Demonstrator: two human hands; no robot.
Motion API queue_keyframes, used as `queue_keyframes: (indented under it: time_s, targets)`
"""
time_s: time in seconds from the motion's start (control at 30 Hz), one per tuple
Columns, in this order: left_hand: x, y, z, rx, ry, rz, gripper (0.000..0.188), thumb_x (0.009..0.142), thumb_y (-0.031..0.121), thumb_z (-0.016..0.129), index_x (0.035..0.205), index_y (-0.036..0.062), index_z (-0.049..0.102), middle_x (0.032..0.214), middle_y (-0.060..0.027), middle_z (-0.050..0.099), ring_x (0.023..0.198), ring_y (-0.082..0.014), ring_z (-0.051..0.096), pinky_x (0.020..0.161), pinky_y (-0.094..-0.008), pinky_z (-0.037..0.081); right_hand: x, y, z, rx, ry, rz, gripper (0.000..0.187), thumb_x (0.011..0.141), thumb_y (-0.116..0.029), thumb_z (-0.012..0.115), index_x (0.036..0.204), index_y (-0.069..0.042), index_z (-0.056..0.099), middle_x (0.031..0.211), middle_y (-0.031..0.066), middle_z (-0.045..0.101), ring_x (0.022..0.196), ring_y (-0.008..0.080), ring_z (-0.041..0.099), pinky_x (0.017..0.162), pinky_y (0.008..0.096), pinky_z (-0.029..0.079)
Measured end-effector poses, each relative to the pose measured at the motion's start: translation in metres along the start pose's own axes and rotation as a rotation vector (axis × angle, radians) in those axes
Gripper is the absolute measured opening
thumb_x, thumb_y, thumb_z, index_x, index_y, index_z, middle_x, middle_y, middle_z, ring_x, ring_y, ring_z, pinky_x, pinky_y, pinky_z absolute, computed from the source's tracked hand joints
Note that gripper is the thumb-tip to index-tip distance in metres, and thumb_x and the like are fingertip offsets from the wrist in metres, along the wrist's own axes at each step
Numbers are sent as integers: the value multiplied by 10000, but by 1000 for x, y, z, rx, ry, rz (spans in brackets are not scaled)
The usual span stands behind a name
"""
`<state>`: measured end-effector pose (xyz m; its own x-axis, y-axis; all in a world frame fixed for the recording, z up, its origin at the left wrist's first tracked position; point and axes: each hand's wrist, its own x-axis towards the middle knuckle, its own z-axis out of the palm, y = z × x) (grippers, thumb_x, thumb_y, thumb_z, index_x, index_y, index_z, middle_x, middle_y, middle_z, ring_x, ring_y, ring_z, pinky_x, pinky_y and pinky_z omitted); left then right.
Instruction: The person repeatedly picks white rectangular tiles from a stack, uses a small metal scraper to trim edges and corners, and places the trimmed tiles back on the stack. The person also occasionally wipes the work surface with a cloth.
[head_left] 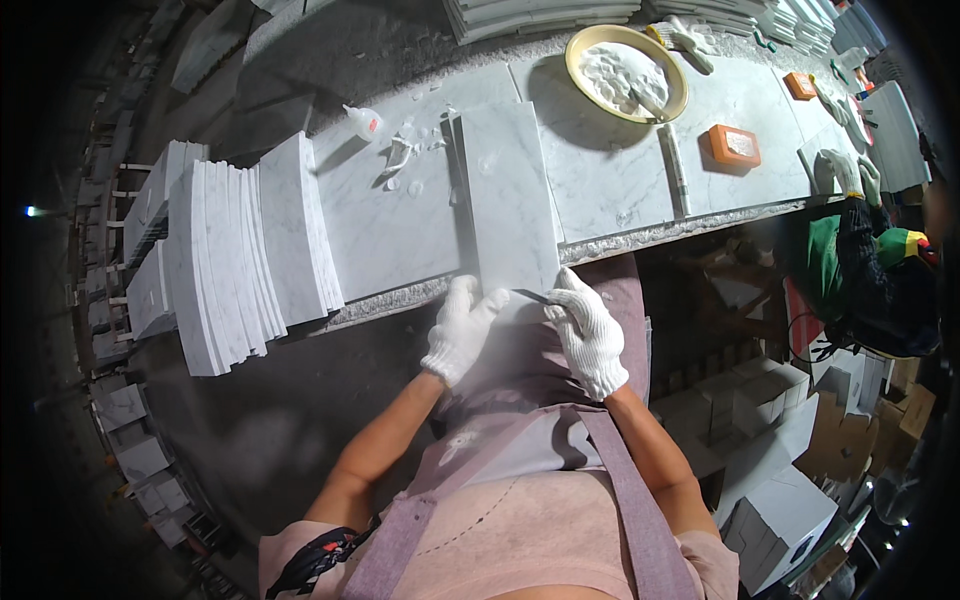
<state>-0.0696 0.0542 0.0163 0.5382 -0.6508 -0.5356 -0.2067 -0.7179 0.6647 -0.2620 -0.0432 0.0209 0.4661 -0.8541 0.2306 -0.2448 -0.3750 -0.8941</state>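
A long white marble tile (pixel 508 190) with faint grey veins lies across the work surface, its near end reaching past the edge toward me. My left hand (pixel 460 332), in a white knitted glove, is closed at the tile's near left corner, thumb by the end edge. In my right hand (pixel 588 335), gloved alike, is a thin dark flat-bladed tool (pixel 532 296). Its blade points left along the tile's near end; its exact kind is hard to make out. Between the hands the tile's end looks hazy.
Marble tiles (pixel 225 255) stand stacked at left. Beyond lie a white squeeze bottle (pixel 362 123) and white scraps (pixel 398 155). At right are a yellow bowl (pixel 572 70) of white paste, a whitish tube (pixel 676 170) and an orange block (pixel 735 146). A co-worker's gloved hands (pixel 845 172) are farther right.
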Motion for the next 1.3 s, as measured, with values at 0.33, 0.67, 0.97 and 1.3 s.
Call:
queue_keyframes:
  time_s: [0.33, 0.67, 0.97, 1.3]
  targets:
    - [6, 10, -11, -466, -97, -57, 792, 969, 472, 778, 1470, -67, 484, 1329, -149, 660, 1209, -224, 618, 1077, -366, 480, 5, -18, -12, -69, -232, 52, 226, 912, -51, 748, 1132, -102, 737, 1320, 123, 711, 1358, 400, 591, 1030, 436, 554]
    - [17, -4, -44, -764, -320, 151, 468, 1027, 399, 720, 1331, 55, 628, 1146, -50, 703, 1060, -185, 710, 749, -369, 609, -3, -9, -23, 404, -214, 385, 265, 1051, -66, 665, 1306, 3, 690, 1427, 112, 682, 1331, 173, 615, 1116, 314, 488]
    - [41, 116, -75, -534, -227, 330, 314, 1019, 153, 645, 1273, -29, 676, 1213, -101, 715, 1150, -218, 677, 934, -337, 560, -2, 2, -53, 486, -44, 448, 293, 1051, -46, 648, 1336, 3, 696, 1301, 81, 720, 1173, 144, 664, 1036, 293, 518]
    - [64, 227, -56, 542, 259, 477, 424, 937, 481, 651, 1045, 74, 701, 1091, -217, 747, 1006, -452, 700, 889, -556, 519, -10, 7, -57, 437, -12, 398, 254, 1028, -30, 681, 1272, 38, 704, 1310, 135, 733, 1213, 190, 683, 1060, 311, 527]
